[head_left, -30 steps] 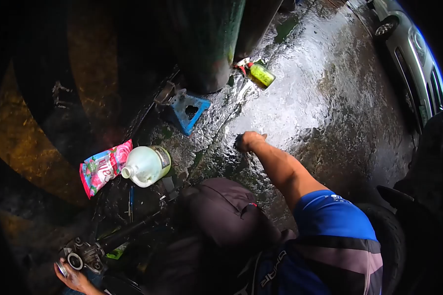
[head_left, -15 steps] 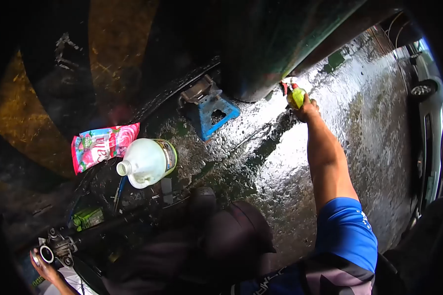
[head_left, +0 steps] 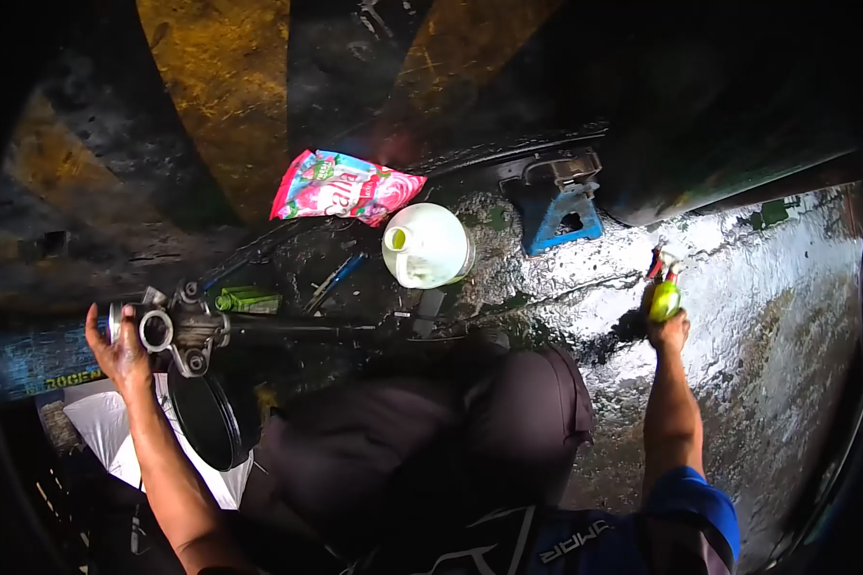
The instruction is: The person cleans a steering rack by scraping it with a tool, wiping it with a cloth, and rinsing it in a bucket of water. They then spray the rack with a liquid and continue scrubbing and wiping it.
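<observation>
My left hand (head_left: 125, 355) is wrapped round the cylindrical end of a grey metal housing (head_left: 192, 331), which has a round opening on its side. A long dark rod (head_left: 302, 329) runs right from the housing. Out at the right, my right hand (head_left: 674, 331) is closed on a spray bottle (head_left: 664, 300) with yellow-green contents and a red and white trigger head. The bottle is low over the wet, shiny floor (head_left: 738, 335). Below the housing sits a round black container (head_left: 211, 422), partly over a white sheet (head_left: 96, 422).
A white jug (head_left: 427, 244) with an uncapped mouth stands mid-view, beside a pink and blue packet (head_left: 345, 187). Right of them is a blue metal stand (head_left: 566, 225). A green box (head_left: 247, 300) and a thin blue tool (head_left: 334, 283) lie near the rod.
The view has swung left, bringing my left hand and the metal housing further into the picture. My right hand still holds the spray bottle near the floor.
</observation>
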A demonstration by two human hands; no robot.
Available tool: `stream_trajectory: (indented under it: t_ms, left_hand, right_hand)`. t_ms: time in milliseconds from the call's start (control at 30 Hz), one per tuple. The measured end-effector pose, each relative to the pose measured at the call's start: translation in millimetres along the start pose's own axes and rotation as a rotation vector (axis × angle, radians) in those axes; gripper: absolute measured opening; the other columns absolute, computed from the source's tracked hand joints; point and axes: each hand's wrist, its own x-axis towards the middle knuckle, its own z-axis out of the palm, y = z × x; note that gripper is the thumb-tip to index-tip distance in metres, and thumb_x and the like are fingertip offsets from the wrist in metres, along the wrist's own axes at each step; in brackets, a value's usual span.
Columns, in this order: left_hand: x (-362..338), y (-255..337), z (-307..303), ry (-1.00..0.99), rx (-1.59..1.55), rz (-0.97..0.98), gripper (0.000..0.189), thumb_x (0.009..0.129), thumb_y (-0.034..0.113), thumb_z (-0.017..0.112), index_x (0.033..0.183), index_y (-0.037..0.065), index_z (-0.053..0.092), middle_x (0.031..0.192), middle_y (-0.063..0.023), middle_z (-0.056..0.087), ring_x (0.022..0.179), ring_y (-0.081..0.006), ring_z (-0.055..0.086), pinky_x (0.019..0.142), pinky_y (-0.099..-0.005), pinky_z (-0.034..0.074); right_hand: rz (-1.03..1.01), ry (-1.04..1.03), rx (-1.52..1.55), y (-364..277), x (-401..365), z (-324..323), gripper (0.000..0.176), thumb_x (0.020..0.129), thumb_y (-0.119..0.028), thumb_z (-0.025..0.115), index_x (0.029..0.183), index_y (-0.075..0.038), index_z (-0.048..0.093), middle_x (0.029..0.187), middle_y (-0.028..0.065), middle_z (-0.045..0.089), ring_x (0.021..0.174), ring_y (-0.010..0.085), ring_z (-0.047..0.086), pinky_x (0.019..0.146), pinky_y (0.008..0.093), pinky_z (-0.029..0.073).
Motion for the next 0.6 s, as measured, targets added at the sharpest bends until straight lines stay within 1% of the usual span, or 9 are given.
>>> stream_trajectory:
  t_ms: [167,233,300,367,400,433,500,533,600]
  left_hand:
    - [7.9,30.7,22.0,-0.05,0.021,0.191,0.063,0.08,0.021,0.078,0.131,0.003,0.045,0.11,-0.0102,0.058,0.094,-0.0171,0.056,0.084,-0.0292,0.047]
    - [11.3,46.4,33.2,-0.061,0.087,0.191,0.062,0.08,0.022,0.078,0.13,0.003,0.046,0.111,-0.0098,0.057,0.095,-0.0171,0.056,0.084,-0.0299,0.047]
    - [19.2,45.4,45.7,-0.087,-0.01,0.195,0.059,0.081,0.021,0.078,0.127,0.002,0.047,0.103,-0.0098,0.061,0.088,-0.0151,0.059,0.077,-0.0266,0.049]
    - [22.2,50.7,52.8,-0.168,-0.168,0.129,0.055,0.082,0.019,0.078,0.125,0.001,0.048,0.097,-0.0085,0.063,0.084,-0.0126,0.06,0.073,-0.0238,0.049]
    - [24.8,50.4,53.4,-0.2,-0.178,0.113,0.054,0.083,0.018,0.078,0.124,0.001,0.048,0.097,-0.0081,0.063,0.084,-0.0119,0.06,0.074,-0.0232,0.049]
    - [26.7,49.4,51.9,-0.233,-0.187,0.098,0.053,0.083,0.018,0.078,0.124,0.0,0.047,0.096,-0.0077,0.064,0.083,-0.0111,0.06,0.074,-0.0226,0.049]
    - [23.0,50.1,45.1,-0.269,-0.209,0.106,0.052,0.084,0.018,0.077,0.123,0.0,0.048,0.097,-0.0069,0.064,0.085,-0.0105,0.06,0.075,-0.0228,0.049]
    - [21.3,47.3,38.0,-0.285,-0.197,0.121,0.053,0.084,0.02,0.077,0.124,0.001,0.047,0.097,-0.0065,0.064,0.085,-0.0104,0.059,0.076,-0.023,0.049]
    - [14.1,41.5,23.4,-0.296,-0.177,0.129,0.054,0.084,0.021,0.077,0.125,0.001,0.047,0.097,-0.006,0.063,0.086,-0.0103,0.059,0.077,-0.0232,0.049]
  right_hand:
    - [-0.022,-0.149,-0.006,19.8,-62.2,19.7,0.1,0.064,-0.058,0.079,0.134,0.001,0.039,0.13,0.0302,0.045,0.123,0.0441,0.045,0.105,0.0452,0.039]
    - [-0.113,-0.028,0.069,12.1,-38.3,25.1,0.099,0.073,-0.057,0.074,0.139,0.003,0.032,0.129,0.0308,0.048,0.124,0.0411,0.047,0.105,0.046,0.039]
    - [-0.252,-0.325,0.684,29.4,36.7,84.9,0.076,0.081,-0.05,0.069,0.129,0.006,0.046,0.113,0.0281,0.061,0.108,0.0365,0.06,0.093,0.0433,0.048]
    - [-0.359,-0.424,0.108,-18.7,16.4,36.5,0.055,0.089,-0.044,0.06,0.111,0.006,0.06,0.1,0.0241,0.067,0.089,0.032,0.067,0.079,0.0386,0.053]
    - [-0.654,-0.293,-0.075,-10.7,26.8,57.6,0.048,0.092,-0.042,0.052,0.094,0.003,0.067,0.098,0.0235,0.067,0.089,0.0272,0.067,0.078,0.0331,0.052]
    - [-0.739,-0.371,-0.128,-14.8,24.1,54.9,0.052,0.095,-0.045,0.045,0.113,0.002,0.059,0.105,0.024,0.066,0.096,0.0265,0.065,0.082,0.033,0.051]
    - [0.123,-0.688,1.572,30.7,86.5,164.5,0.049,0.094,-0.034,0.052,0.129,-0.001,0.043,0.115,0.0222,0.062,0.104,0.0261,0.061,0.086,0.0346,0.05]
    - [-0.288,-0.379,0.789,27.7,48.6,133.5,0.059,0.09,-0.019,0.061,0.135,-0.001,0.028,0.125,0.0204,0.056,0.108,0.0256,0.058,0.088,0.0362,0.05]
    - [-0.281,-0.363,0.509,12.5,15.5,92.8,0.051,0.081,-0.017,0.074,0.119,0.003,0.047,0.111,0.0175,0.065,0.101,0.0238,0.063,0.085,0.0327,0.05]
